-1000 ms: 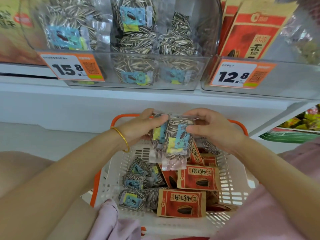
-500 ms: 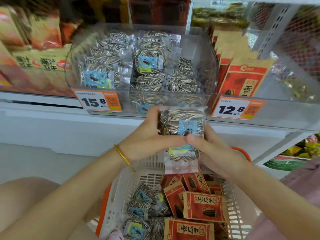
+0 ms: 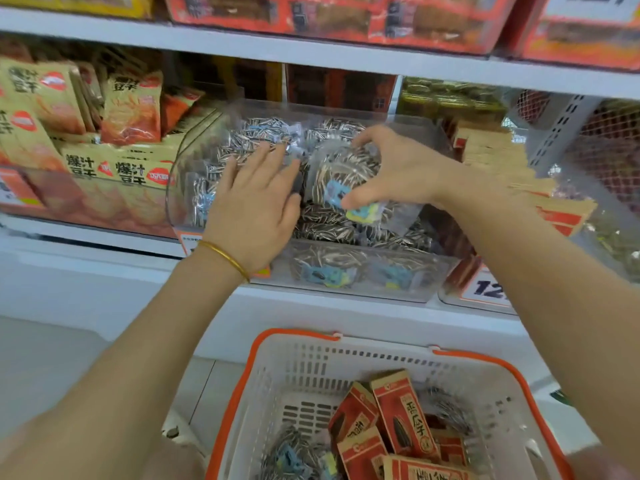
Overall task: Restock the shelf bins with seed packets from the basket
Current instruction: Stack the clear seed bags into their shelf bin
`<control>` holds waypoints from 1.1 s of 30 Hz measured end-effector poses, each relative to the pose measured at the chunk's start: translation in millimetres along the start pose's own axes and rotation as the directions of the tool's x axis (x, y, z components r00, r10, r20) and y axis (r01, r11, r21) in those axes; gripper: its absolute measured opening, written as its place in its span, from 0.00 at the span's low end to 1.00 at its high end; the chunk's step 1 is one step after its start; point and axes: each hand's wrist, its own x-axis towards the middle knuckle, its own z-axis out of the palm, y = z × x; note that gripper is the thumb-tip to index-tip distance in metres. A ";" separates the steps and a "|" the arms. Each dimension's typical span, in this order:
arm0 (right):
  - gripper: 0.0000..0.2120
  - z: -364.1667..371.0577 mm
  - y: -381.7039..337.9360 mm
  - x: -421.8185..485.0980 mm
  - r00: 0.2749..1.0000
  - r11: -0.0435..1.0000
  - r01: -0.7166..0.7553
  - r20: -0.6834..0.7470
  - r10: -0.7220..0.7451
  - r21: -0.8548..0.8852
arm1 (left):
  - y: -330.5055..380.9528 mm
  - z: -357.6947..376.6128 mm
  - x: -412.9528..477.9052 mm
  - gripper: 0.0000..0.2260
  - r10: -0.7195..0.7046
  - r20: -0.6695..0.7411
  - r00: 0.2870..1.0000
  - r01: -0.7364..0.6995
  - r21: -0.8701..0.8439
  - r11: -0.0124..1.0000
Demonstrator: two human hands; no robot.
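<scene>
The left hand (image 3: 256, 206) lies flat inside the clear plastic shelf bin (image 3: 363, 289); its fingers are straight and a little spread, and they press on the stacked seed packets (image 3: 221, 157) at the left side of the bin; a thin gold bangle (image 3: 225, 254) sits on its wrist. The right hand (image 3: 394, 168) is in the same bin, just beside the left one; its fingers are curled over the top of a clear packet of striped sunflower seeds with a blue and yellow label (image 3: 341, 183), and the thumb closes on it from below, near the label, so this hand holds the packet. The held packet is tilted, in the middle of the bin, above other packets of the same kind; more of them show through the front wall of the bin.

Below the shelf is the white plastic basket with an orange rim (image 3: 311, 362); inside it lie several red and tan paper seed packets (image 3: 401, 417) and some clear seed packets (image 3: 294, 452), which are blurred. To the right of the clear bin stand upright tan and red paper packets (image 3: 502, 161); below them a white and orange price tag (image 3: 485, 289) is only partly seen. To the left of the bin stand yellow and orange snack bags (image 3: 131, 109).
</scene>
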 end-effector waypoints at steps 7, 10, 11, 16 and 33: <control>0.44 22.0 8.3 20.1 0.989 0.953 0.147 0.027 -0.145 -0.266 | -3.6 8.8 -4.8 0.26 -0.001 -0.042 0.999 0.004 0.057 0.998; 0.45 29.8 9.3 24.0 0.982 0.939 0.184 0.026 -0.185 -0.291 | -3.2 8.4 -5.3 0.25 0.001 -0.057 0.998 0.002 0.054 0.999; 0.44 31.6 9.9 25.3 0.981 0.938 0.185 -0.008 -0.196 -0.293 | -2.8 7.8 -5.8 0.25 -0.001 -0.070 0.998 0.004 0.054 0.999; 0.35 40.7 15.6 16.3 0.953 0.818 0.159 -0.129 -0.273 -0.553 | -3.4 9.3 -7.2 0.25 -0.003 -0.087 0.996 0.007 0.050 0.999; 0.33 42.7 16.1 -3.5 0.877 0.791 0.226 -0.235 -0.419 -0.568 | -3.3 5.0 -8.6 0.21 0.060 -0.145 0.988 -0.062 -0.007 0.998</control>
